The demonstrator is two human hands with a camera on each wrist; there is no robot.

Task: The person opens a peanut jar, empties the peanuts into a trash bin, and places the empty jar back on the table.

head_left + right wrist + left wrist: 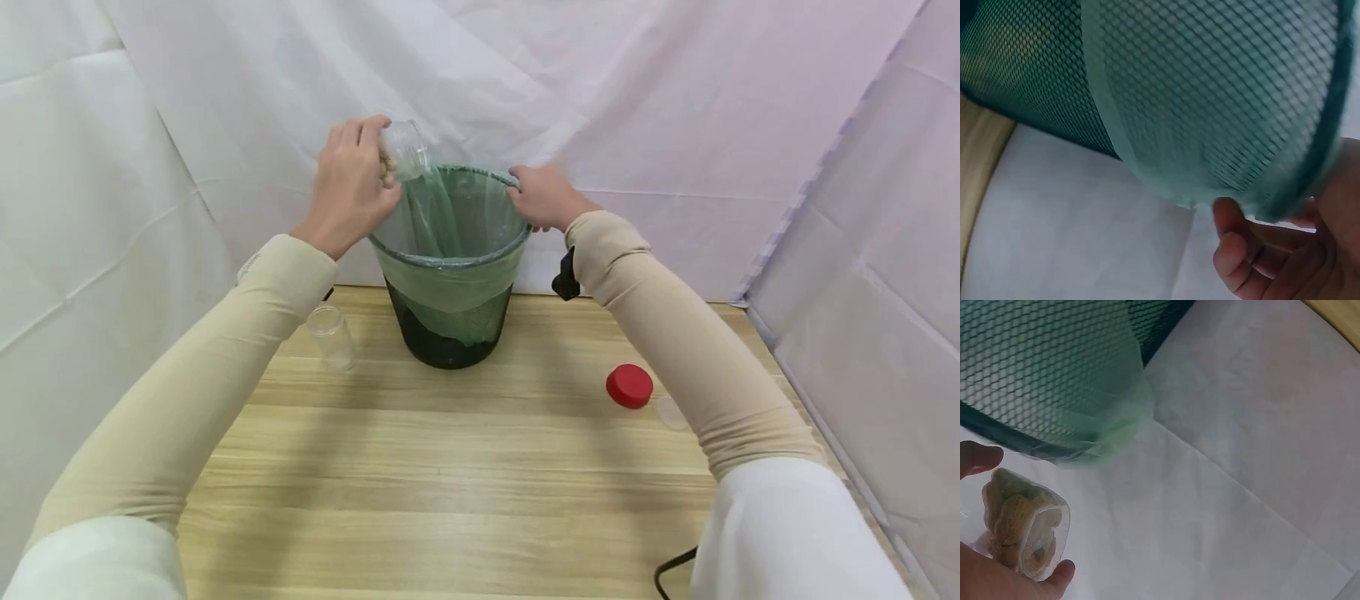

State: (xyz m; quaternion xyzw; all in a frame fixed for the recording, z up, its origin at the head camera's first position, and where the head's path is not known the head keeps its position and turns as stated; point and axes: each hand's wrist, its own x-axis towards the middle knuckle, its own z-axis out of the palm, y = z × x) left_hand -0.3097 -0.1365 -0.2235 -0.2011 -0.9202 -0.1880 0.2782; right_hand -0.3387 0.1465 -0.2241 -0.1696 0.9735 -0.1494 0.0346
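Observation:
My left hand (pixel 351 183) grips a clear jar (pixel 408 150), tipped on its side with its mouth toward the bin. Tan lumps that look like peanuts in the shell (pixel 1013 525) are gathered at the jar's bottom end. A black mesh waste bin (pixel 450 350) with a translucent green liner bag (pixel 450 287) folded over its rim stands at the table's far edge. At the bin's right side, my right hand (pixel 551 198) holds the rim, with curled fingers (pixel 1230 250) under the liner's overhang.
Left of the bin, a second clear jar (pixel 332 337) stands without a lid. A red lid (pixel 630 386) and a clear disc (pixel 672 413) lie on the wooden table (pixel 442 483) near my right forearm. White cloth (pixel 675 108) hangs behind and at both sides.

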